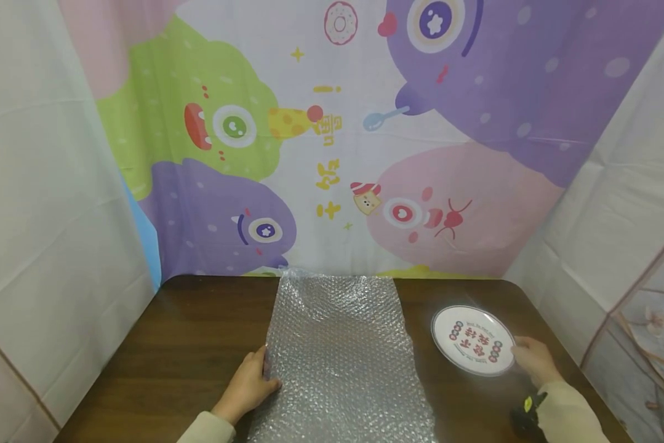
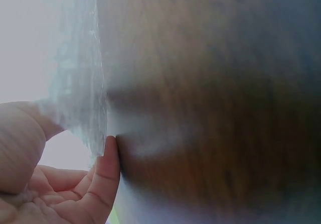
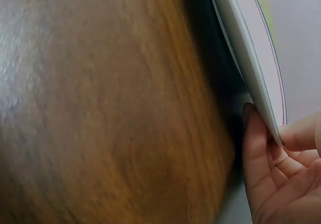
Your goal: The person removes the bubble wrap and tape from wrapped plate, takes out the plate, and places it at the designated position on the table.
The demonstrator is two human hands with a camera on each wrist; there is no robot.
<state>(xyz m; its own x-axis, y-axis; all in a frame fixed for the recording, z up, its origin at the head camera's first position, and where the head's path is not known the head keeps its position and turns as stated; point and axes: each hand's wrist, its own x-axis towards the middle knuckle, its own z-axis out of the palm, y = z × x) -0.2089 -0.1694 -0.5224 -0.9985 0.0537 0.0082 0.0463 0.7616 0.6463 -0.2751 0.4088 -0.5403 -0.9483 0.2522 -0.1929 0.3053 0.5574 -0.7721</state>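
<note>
A long sheet of bubble wrap (image 1: 343,351) lies down the middle of the brown table. My left hand (image 1: 248,386) pinches its left edge between thumb and fingers; the left wrist view shows the clear plastic (image 2: 80,83) running in between the thumb and the fingers (image 2: 106,176). To the right of the wrap, my right hand (image 1: 535,360) grips the rim of a white plate (image 1: 445,329) printed with red characters and small round designs. In the right wrist view the plate (image 3: 251,43) is seen edge-on, tilted, with the thumb on one face and fingers on the other.
The dark wooden table (image 1: 188,332) has rounded far corners. Behind it hangs a curtain (image 1: 332,246) with cartoon monsters, and pale sheets (image 1: 27,184) close in both sides. A dark strap with a yellow mark (image 1: 527,406) sits at the right wrist.
</note>
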